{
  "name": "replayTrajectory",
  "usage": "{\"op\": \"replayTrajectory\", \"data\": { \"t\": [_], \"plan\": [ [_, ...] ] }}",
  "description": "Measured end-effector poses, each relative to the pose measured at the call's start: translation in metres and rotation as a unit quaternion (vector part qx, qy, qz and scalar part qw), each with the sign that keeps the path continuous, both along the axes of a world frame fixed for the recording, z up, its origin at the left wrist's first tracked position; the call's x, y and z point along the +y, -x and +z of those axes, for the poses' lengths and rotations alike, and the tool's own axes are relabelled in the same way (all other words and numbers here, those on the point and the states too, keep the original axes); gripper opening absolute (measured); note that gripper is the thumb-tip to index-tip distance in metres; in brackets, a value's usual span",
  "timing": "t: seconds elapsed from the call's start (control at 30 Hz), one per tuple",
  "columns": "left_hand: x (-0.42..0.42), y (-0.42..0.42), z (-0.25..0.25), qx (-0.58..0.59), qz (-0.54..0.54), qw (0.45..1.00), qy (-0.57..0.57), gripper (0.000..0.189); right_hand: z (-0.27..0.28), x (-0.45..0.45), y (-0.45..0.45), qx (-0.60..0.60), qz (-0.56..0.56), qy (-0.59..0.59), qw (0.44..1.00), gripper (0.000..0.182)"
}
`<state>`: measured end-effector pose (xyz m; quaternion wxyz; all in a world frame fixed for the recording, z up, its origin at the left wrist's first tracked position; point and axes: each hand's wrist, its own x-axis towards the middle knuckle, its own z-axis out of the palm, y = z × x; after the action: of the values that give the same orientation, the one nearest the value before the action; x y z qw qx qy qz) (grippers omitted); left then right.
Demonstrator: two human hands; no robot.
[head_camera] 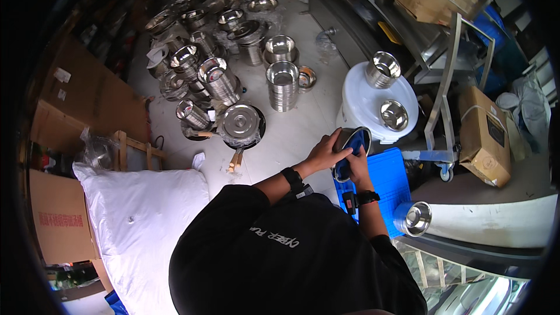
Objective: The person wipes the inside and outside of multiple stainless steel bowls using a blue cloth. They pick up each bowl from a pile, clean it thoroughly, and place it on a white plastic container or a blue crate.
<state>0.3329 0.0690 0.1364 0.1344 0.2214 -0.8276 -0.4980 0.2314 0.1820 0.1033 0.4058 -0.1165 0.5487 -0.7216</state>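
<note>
A stainless steel bowl (368, 134) is tilted on its side in front of me, with its opening facing right. My left hand (326, 151) grips its outer wall from the left, thumb over the rim. At the near side of the opening, my right hand (358, 168) holds the bowl with its fingers against the inside. Blue shows within the bowl; whether it is a cloth or a reflection, I cannot tell. Beneath the hands is a blue plastic crate (389, 175). A white lidded bucket (356, 92) stands just beyond, bearing a stack of steel bowls (383, 70) and a single bowl (394, 115).
Stacked steel pots (282, 89) and a lidded pan (239, 122) stand on the tiled floor. Another steel bowl stack (413, 218) sits by the crate's right corner. A metal trolley (446, 122) and cardboard box (483, 135) are to the right, a white sack (144, 210) to the left.
</note>
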Motion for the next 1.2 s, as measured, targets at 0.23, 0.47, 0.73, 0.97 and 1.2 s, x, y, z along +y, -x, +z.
{"op": "replayTrajectory", "data": {
  "t": [0.23, 0.47, 0.73, 0.97, 1.2],
  "plan": [
    [-0.055, -0.035, 0.014, 0.066, -0.031, 0.995, -0.063, 0.071, 0.045, -0.033, -0.014, 0.367, 0.342, -0.136, 0.854, 0.042],
    [-0.056, -0.051, 0.029, 0.042, 0.028, 0.99, -0.133, 0.076, 0.017, -0.059, -0.006, 0.336, 0.103, -0.109, 0.93, 0.044],
    [-0.072, -0.034, -0.002, 0.13, 0.015, 0.991, -0.02, 0.064, 0.04, -0.048, -0.022, 0.384, 0.361, -0.093, 0.845, 0.052],
    [-0.067, -0.018, -0.012, 0.177, 0.024, 0.946, -0.27, 0.064, 0.082, 0.033, 0.016, 0.562, 0.305, -0.104, 0.761, 0.057],
    [-0.121, -0.036, -0.001, 0.145, 0.039, 0.815, -0.56, 0.041, 0.129, 0.098, 0.034, 0.395, -0.117, -0.086, 0.907, 0.053]
  ]
}}
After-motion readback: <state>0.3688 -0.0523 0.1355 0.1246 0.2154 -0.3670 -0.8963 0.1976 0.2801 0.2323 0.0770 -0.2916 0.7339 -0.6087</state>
